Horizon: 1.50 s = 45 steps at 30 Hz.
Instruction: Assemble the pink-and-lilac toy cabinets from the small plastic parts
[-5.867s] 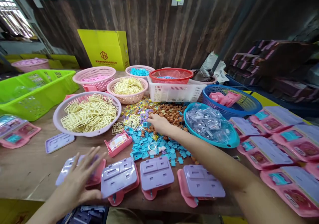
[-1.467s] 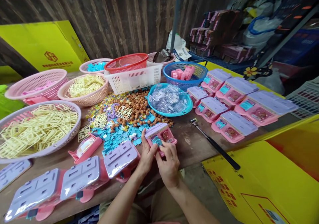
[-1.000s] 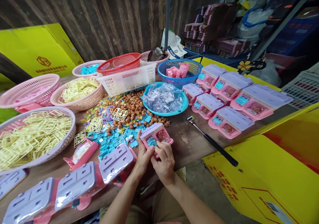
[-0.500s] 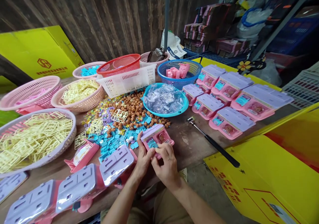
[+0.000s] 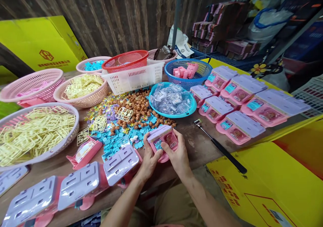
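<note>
Hands stayed wrapped around the pink toy unit (image 5: 163,142) the whole last second or so, left hand (image 5: 149,159) cupping its near-left edge and right hand (image 5: 178,154) gripping the right side with the thumb over the little round window. What changed was the right hand, which had been pinching down at the front edge and then slid up alongside, so it looked like the fiddly pressing bit was done. The unit sat just above the desk (image 5: 199,146) edge, next to the blue tiles (image 5: 118,141).
</note>
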{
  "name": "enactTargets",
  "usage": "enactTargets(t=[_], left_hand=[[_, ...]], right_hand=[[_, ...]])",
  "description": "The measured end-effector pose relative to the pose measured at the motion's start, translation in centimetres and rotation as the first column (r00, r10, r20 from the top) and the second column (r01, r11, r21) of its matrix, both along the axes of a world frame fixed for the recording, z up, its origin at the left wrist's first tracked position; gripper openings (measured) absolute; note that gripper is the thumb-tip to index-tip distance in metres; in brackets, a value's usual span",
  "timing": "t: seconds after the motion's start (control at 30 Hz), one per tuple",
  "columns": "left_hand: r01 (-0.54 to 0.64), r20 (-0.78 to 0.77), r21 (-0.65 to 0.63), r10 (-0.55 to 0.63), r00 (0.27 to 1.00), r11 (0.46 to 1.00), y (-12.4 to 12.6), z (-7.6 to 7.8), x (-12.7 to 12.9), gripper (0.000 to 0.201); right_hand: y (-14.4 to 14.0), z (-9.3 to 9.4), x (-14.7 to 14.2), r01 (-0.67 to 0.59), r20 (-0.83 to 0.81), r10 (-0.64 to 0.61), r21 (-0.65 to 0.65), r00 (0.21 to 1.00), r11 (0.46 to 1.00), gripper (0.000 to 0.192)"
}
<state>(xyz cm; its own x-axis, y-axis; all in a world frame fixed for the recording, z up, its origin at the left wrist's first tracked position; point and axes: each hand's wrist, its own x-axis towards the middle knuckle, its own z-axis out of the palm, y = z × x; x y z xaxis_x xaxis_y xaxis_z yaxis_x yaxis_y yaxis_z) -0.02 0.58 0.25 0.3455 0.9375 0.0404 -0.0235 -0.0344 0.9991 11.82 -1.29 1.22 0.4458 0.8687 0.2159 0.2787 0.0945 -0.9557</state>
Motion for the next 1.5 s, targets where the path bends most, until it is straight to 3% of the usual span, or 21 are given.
enactTargets(t=[0.23, 0.4, 0.53, 0.67, 0.77, 0.87, 0.93, 1.13, 1.3, 1.37, 1.5], left_hand=[[0.028, 0.013, -0.004, -0.028, 1.0, 1.0, -0.1, 0.1, -0.1, 0.071], [0.058, -0.026, 0.087, -0.056, 0.998, 0.995, -0.3, -0.6, -0.3, 0.066], [0.123, -0.228, 0.292, -0.056, 0.972, 0.948, -1.2, -1.6, -0.5, 0.072], [0.222, -0.346, 0.433, -0.066, 0.936, 0.873, -1.7, -2.0, -0.5, 0.08], [0.227, -0.373, 0.45, -0.05, 0.927, 0.864, -1.8, -1.8, -0.3, 0.08], [0.225, -0.403, 0.435, -0.036, 0.915, 0.872, -2.2, -1.8, -0.6, 0.09], [0.197, -0.424, 0.428, 0.004, 0.905, 0.882, -2.8, -1.9, -1.0, 0.1], [0.143, -0.444, 0.481, 0.1, 0.89, 0.865, -4.6, -1.5, -1.7, 0.099], [0.049, -0.421, 0.412, 0.143, 0.896, 0.91, -4.2, -1.3, -1.3, 0.095], [0.044, -0.399, 0.389, 0.126, 0.908, 0.92, -3.8, -1.5, -1.2, 0.085], [0.056, -0.344, 0.383, 0.086, 0.935, 0.922, -3.3, -1.7, -1.0, 0.079]], right_hand=[[-0.1, -0.3, -0.4, 0.045, -0.009, -0.045, -0.002, 0.999, 0.999, 0.056], [-0.8, -0.8, 0.2, -0.008, -0.042, 0.008, -0.001, 0.999, 1.0, 0.058], [-1.8, -1.2, 3.4, -0.085, -0.002, 0.085, -0.058, 0.996, 0.995, 0.04], [-0.4, 0.2, 8.0, -0.19, 0.139, 0.215, -0.177, 0.967, 0.966, 0.04], [2.7, 2.0, 9.8, -0.316, 0.28, 0.401, -0.304, 0.872, 0.899, 0.034], [6.2, 3.4, 9.3, -0.462, 0.345, 0.654, -0.494, 0.673, 0.737, 0.034], [8.1, 3.8, 8.2, -0.484, 0.391, 0.745, -0.58, 0.541, 0.655, 0.034], [11.5, 4.7, 4.9, -0.527, 0.424, 0.836, -0.65, 0.347, 0.548, 0.038], [11.8, 5.5, 5.0, -0.532, 0.394, 0.885, -0.709, 0.247, 0.464, 0.022], [11.5, 5.2, 5.4, -0.504, 0.404, 0.878, -0.719, 0.258, 0.479, 0.021], [11.0, 3.6, 5.7, -0.428, 0.5, 0.788, -0.662, 0.36, 0.616, 0.027]])
